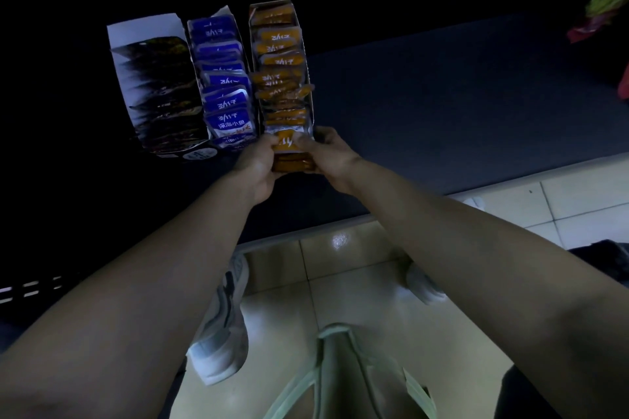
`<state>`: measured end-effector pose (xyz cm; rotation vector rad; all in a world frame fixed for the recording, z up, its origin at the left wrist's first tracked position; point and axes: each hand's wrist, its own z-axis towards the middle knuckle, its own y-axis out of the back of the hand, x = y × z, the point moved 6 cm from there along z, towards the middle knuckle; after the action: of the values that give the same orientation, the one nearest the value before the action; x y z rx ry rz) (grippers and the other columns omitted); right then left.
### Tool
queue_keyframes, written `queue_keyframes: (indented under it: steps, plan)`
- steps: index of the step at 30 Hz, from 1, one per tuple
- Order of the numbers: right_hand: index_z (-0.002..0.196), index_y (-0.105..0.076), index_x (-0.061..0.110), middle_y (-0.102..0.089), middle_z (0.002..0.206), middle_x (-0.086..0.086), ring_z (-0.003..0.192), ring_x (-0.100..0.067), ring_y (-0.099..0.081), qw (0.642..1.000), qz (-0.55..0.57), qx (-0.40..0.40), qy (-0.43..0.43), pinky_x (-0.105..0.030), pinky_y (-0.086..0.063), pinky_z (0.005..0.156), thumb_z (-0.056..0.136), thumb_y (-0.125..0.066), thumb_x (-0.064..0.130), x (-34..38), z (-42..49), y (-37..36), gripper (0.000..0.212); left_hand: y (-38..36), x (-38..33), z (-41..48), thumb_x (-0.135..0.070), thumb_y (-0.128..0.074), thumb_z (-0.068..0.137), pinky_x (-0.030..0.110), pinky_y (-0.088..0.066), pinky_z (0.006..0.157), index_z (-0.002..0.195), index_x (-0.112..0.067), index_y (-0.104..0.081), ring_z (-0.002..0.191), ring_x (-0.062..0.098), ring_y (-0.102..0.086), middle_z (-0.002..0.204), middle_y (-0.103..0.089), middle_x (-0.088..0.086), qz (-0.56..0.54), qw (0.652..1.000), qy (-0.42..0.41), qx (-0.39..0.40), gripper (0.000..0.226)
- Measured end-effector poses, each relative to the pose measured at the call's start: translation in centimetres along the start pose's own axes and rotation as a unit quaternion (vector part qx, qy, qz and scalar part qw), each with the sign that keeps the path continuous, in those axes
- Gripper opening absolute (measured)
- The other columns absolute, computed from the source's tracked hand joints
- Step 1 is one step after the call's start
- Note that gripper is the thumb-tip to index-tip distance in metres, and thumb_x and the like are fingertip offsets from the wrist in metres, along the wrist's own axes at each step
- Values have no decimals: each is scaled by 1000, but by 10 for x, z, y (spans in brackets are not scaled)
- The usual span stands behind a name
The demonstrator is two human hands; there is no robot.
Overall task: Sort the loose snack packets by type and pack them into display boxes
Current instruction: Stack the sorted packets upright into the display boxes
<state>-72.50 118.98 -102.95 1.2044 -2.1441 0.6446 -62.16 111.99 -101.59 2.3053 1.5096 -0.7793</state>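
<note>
3 display boxes (218, 78) abreast on table (442, 105)

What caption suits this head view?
Left hand and right hand pinch an orange snack packet at the near end of the orange-packet box, beside the blue-packet box and black-packet box.

Fingers (302, 140) hide the edges of the orange packet (285, 143), and the black packets (163, 92) are too dark to read.

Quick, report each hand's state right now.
Left hand grips the orange packets.
Right hand grips the same orange packets.
</note>
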Motion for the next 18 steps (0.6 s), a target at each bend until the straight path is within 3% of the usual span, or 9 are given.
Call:
queue_keyframes:
  steps: [3, 7, 9, 13, 15, 18]
  plan:
    - [143, -35, 13, -57, 130, -9, 112, -23, -59, 1000, -16, -25, 10, -35, -52, 93, 96, -56, 32, 2, 4, -5, 54, -3, 2, -1, -24, -48, 100, 37, -53, 91, 127, -13, -56, 102, 22, -65, 115, -67, 12, 9, 1000, -15, 7, 30]
    - [136, -43, 13, -59, 126, -10, 111, -23, -59, 999, -26, -36, 19, -34, -50, 94, 101, -47, 31, 3, 7, -4, 39, -10, 1, -3, -23, -46, 100, 32, -55, 82, 130, -13, -52, 101, 21, -64, 117, -64, 11, 16, 999, -16, 29, 32]
    - [137, -40, 13, -58, 125, -12, 111, -25, -59, 999, -25, -40, 3, -36, -50, 94, 102, -42, 33, 6, 11, -8, 40, -12, -3, -3, -24, -47, 100, 35, -54, 86, 131, -16, -51, 103, 23, -63, 118, -63, 11, 34, 999, -16, 17, 32]
    - [138, -38, 12, -60, 120, -14, 101, -25, -61, 998, 12, -25, -52, -30, -50, 69, 100, -44, 32, 10, 13, -21, 43, -5, -12, 1, -27, -46, 98, 41, -52, 87, 128, -22, -51, 104, 24, -61, 117, -63, 9, 72, 997, -6, -15, 32]
    - [141, -33, 14, -59, 122, -14, 97, -22, -60, 998, 27, -27, -46, -29, -49, 67, 101, -42, 32, 8, 12, -20, 45, -5, -13, 2, -24, -45, 99, 42, -53, 91, 129, -20, -51, 104, 24, -63, 117, -64, 11, 73, 997, -4, 4, 31]
    - [150, -14, 19, -56, 128, -13, 106, -23, -60, 997, 55, -31, -34, -30, -52, 75, 99, -46, 38, 4, 10, -12, 63, -10, -9, -4, -21, -41, 101, 41, -51, 95, 127, -14, -52, 105, 26, -63, 117, -64, 14, 53, 998, -15, 30, 29]
